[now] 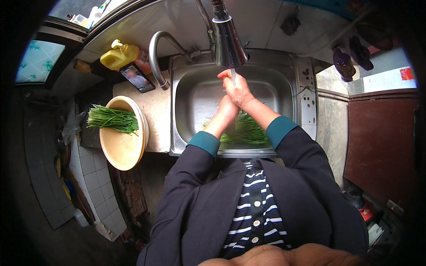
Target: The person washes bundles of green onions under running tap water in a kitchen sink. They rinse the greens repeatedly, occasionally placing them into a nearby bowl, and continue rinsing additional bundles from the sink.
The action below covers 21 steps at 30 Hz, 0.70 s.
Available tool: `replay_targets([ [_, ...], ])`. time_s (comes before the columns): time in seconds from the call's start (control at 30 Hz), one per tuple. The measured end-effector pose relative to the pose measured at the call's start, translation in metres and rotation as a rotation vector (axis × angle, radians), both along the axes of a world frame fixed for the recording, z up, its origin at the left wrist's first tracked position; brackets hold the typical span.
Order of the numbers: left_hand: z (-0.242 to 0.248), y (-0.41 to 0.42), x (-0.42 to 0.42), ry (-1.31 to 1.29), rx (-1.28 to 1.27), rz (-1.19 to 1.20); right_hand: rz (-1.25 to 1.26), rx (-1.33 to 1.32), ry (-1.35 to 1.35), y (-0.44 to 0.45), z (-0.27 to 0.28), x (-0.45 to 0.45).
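Both my hands are together under a thin stream of water above a stainless steel sink [196, 79]. The water runs from a chrome spray tap head [228, 43] onto the back of my right hand [239, 89]. My left hand [228, 108] lies against it, lower and nearer to me, its fingers mostly hidden. No object shows in either hand. Behind my wrists, wet green chives [249, 131] lie at the near side of the sink basin, partly covered by my forearms.
Left of the sink, a cream plastic colander [123, 153] holds a bunch of chives [113, 119] and overhangs the counter edge. Behind it a smartphone [137, 77] leans against a yellow pump bottle [124, 56]. A curved metal tap [153, 50] arches over the counter beside the sink.
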<state>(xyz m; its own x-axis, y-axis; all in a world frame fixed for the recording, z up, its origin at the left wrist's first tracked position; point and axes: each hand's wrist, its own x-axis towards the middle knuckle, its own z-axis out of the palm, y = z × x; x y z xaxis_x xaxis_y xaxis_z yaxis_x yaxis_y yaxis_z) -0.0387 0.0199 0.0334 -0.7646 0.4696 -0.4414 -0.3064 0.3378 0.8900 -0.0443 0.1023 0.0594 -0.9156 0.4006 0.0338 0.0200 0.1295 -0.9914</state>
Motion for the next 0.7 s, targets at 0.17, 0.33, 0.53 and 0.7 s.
replay_targets([
  [0.17,0.022,-0.002,0.012,0.089,0.048,-0.075,0.210,-0.194,-0.238,0.027,0.002,-0.012],
  [0.33,0.023,-0.013,0.004,-0.114,0.112,-0.265,0.466,-1.008,-0.349,0.047,0.024,-0.007],
  [0.53,0.032,-0.003,0.003,0.023,0.008,-0.204,0.172,-0.372,-0.218,0.037,0.005,-0.017],
  [0.7,0.038,0.000,0.001,0.008,0.007,-0.128,-0.121,0.396,0.174,0.036,0.005,-0.023],
])
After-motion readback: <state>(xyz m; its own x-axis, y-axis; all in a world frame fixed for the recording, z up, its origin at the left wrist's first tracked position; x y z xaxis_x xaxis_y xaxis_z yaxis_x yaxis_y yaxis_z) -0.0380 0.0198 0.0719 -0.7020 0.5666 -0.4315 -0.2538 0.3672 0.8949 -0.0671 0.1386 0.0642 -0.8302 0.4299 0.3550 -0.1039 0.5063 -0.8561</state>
